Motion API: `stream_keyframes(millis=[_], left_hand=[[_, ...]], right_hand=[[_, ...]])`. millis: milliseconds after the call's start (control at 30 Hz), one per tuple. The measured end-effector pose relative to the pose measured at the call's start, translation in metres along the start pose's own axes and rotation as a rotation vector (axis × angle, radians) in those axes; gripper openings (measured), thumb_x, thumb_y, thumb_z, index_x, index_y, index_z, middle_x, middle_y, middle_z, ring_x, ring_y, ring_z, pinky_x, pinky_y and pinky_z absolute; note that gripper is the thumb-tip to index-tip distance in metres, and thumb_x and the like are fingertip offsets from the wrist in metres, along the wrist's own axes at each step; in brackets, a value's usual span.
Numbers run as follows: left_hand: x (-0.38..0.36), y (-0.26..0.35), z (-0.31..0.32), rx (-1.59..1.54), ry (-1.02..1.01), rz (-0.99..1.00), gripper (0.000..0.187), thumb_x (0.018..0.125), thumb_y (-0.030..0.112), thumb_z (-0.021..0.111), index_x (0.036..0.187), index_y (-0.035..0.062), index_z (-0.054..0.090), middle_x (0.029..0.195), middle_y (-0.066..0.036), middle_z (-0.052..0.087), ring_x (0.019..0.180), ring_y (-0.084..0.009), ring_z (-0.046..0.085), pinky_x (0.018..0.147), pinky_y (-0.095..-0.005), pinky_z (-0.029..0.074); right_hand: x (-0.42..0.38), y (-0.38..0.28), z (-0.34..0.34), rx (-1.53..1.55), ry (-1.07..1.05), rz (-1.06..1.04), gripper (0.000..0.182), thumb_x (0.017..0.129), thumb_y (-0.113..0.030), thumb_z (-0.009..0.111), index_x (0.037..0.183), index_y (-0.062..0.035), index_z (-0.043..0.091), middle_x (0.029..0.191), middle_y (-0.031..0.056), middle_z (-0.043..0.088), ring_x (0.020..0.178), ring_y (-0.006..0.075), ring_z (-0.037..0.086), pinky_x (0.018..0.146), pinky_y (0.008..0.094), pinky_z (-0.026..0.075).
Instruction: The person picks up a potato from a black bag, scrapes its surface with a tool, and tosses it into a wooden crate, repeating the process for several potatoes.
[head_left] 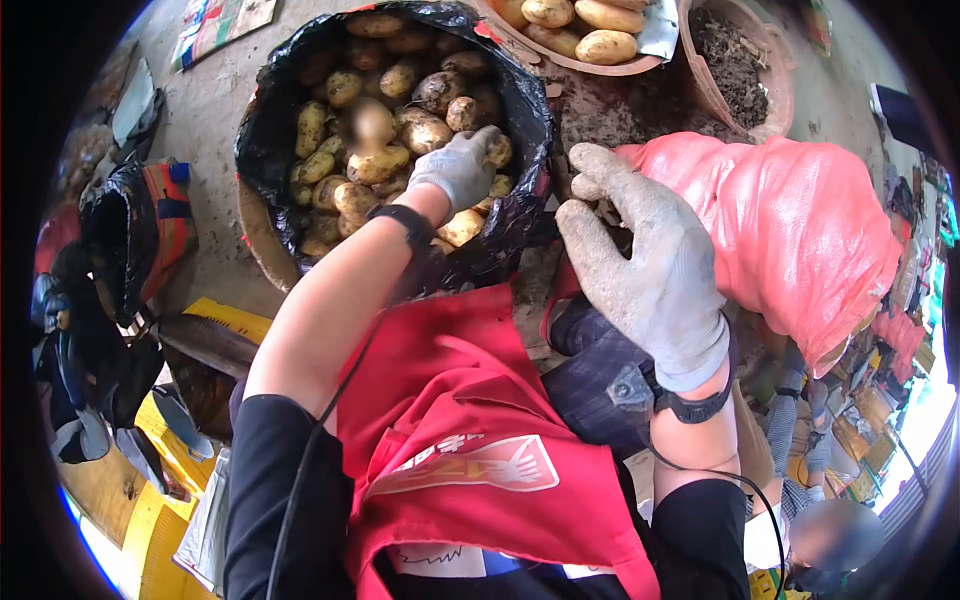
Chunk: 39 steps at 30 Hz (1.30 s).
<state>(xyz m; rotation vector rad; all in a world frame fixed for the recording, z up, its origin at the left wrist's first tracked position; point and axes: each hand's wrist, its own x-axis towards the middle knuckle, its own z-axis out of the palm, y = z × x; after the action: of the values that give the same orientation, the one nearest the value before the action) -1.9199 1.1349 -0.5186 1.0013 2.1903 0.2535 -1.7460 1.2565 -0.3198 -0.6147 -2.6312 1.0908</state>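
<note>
Your left hand [456, 171], gloved, is down in the black-lined container [527, 95] at upper centre, fingers partly curled at a potato [497, 151] near its right side; whether they have hold of it, you can't tell from above. Soil-marked potatoes [423, 130] lie heaped around that hand. Your right hand [645, 255], glove dirty at the fingers, hangs just right of centre, thumb and fingers spread well apart, nothing seen in its grip; pink sack [770, 230] close beside it. Top of frame: a basin [570, 62] of cleaner-looking potatoes, then a bucket [779, 75] holding dark, crumbly matter.
</note>
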Motion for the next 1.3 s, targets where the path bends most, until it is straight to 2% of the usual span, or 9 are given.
stream_keyframes(millis=[100, 200, 367, 567, 700, 867, 1000, 1233, 1300], left_hand=[[0.024, 0.017, -0.004, -0.117, -0.04, -0.143, 0.064, 0.097, 0.041, 0.061, 0.15, 0.009, 0.049, 0.145, -0.023, 0.06, 0.134, -0.0404, 0.059, 0.109, -0.0492, 0.049], [0.033, 0.034, -0.003, -0.057, -0.143, -0.284, 0.061, 0.093, 0.037, 0.065, 0.145, 0.0086, 0.052, 0.144, -0.025, 0.06, 0.134, -0.0412, 0.059, 0.109, -0.0495, 0.049], [0.036, 0.032, 0.004, -0.03, -0.223, -0.292, 0.073, 0.089, 0.028, 0.067, 0.157, 0.0155, 0.043, 0.14, -0.02, 0.065, 0.131, -0.0367, 0.063, 0.108, -0.0481, 0.051], [0.039, 0.026, 0.001, 0.05, -0.159, -0.246, 0.068, 0.09, 0.04, 0.065, 0.15, 0.012, 0.05, 0.131, -0.022, 0.07, 0.124, -0.0378, 0.067, 0.105, -0.0488, 0.052], [0.042, -0.006, 0.0, -0.187, 0.003, -0.252, 0.046, 0.092, 0.046, 0.064, 0.126, 0.0162, 0.071, 0.128, -0.019, 0.072, 0.121, -0.0384, 0.067, 0.106, -0.043, 0.052], [0.014, -0.004, -0.003, -0.254, -0.027, -0.153, 0.069, 0.09, 0.04, 0.065, 0.156, 0.0261, 0.049, 0.144, -0.017, 0.063, 0.134, -0.0352, 0.06, 0.112, -0.0396, 0.047], [0.011, 0.026, -0.007, -0.061, -0.169, -0.226, 0.087, 0.089, 0.04, 0.067, 0.166, 0.0271, 0.03, 0.152, -0.015, 0.058, 0.138, -0.0333, 0.057, 0.114, -0.041, 0.046], [0.033, 0.03, -0.004, 0.119, -0.194, -0.198, 0.085, 0.089, 0.044, 0.067, 0.165, 0.0271, 0.033, 0.15, -0.016, 0.06, 0.136, -0.0348, 0.059, 0.113, -0.0461, 0.046], [0.037, 0.028, -0.004, 0.138, -0.171, -0.138, 0.076, 0.095, 0.051, 0.059, 0.161, 0.0183, 0.041, 0.139, -0.025, 0.064, 0.13, -0.0394, 0.062, 0.109, -0.0467, 0.049]], right_hand=[[0.0, 0.0, -0.002, -0.051, -0.018, -0.02, 0.037, 0.088, -0.016, 0.078, 0.121, -0.0014, 0.07, 0.095, 0.0139, 0.075, 0.09, 0.0348, 0.072, 0.081, 0.0441, 0.057], [-0.002, -0.004, -0.004, -0.084, -0.05, -0.03, 0.039, 0.089, -0.008, 0.078, 0.126, 0.0019, 0.069, 0.1, 0.017, 0.075, 0.091, 0.0308, 0.074, 0.082, 0.037, 0.058], [-0.006, -0.007, -0.007, -0.085, -0.05, -0.036, 0.039, 0.089, -0.01, 0.079, 0.125, 0.0013, 0.07, 0.101, 0.0168, 0.075, 0.091, 0.0306, 0.074, 0.08, 0.0378, 0.058], [-0.015, -0.007, -0.008, -0.082, -0.014, -0.053, 0.042, 0.089, -0.009, 0.079, 0.128, 0.0012, 0.068, 0.1, 0.0162, 0.075, 0.091, 0.0304, 0.074, 0.08, 0.037, 0.058], [-0.023, -0.01, -0.014, -0.056, -0.009, 0.004, 0.044, 0.089, -0.009, 0.079, 0.13, 0.0014, 0.067, 0.1, 0.0164, 0.075, 0.091, 0.0305, 0.074, 0.08, 0.0369, 0.058], [-0.035, -0.015, -0.018, -0.046, 0.015, -0.011, 0.044, 0.089, -0.01, 0.079, 0.13, 0.0013, 0.067, 0.1, 0.0159, 0.075, 0.09, 0.031, 0.074, 0.079, 0.0378, 0.058], [-0.047, -0.019, -0.019, -0.062, 0.04, -0.073, 0.044, 0.089, -0.01, 0.079, 0.13, 0.0014, 0.067, 0.099, 0.0155, 0.075, 0.089, 0.0317, 0.074, 0.079, 0.0385, 0.058], [-0.047, -0.013, -0.021, -0.061, 0.046, -0.06, 0.043, 0.089, -0.011, 0.079, 0.129, 0.0012, 0.067, 0.099, 0.0155, 0.075, 0.089, 0.0332, 0.073, 0.079, 0.0399, 0.058], [-0.045, -0.011, -0.021, -0.056, 0.042, -0.034, 0.043, 0.088, -0.011, 0.079, 0.128, 0.0007, 0.068, 0.099, 0.0153, 0.075, 0.089, 0.0335, 0.073, 0.079, 0.0403, 0.058]])
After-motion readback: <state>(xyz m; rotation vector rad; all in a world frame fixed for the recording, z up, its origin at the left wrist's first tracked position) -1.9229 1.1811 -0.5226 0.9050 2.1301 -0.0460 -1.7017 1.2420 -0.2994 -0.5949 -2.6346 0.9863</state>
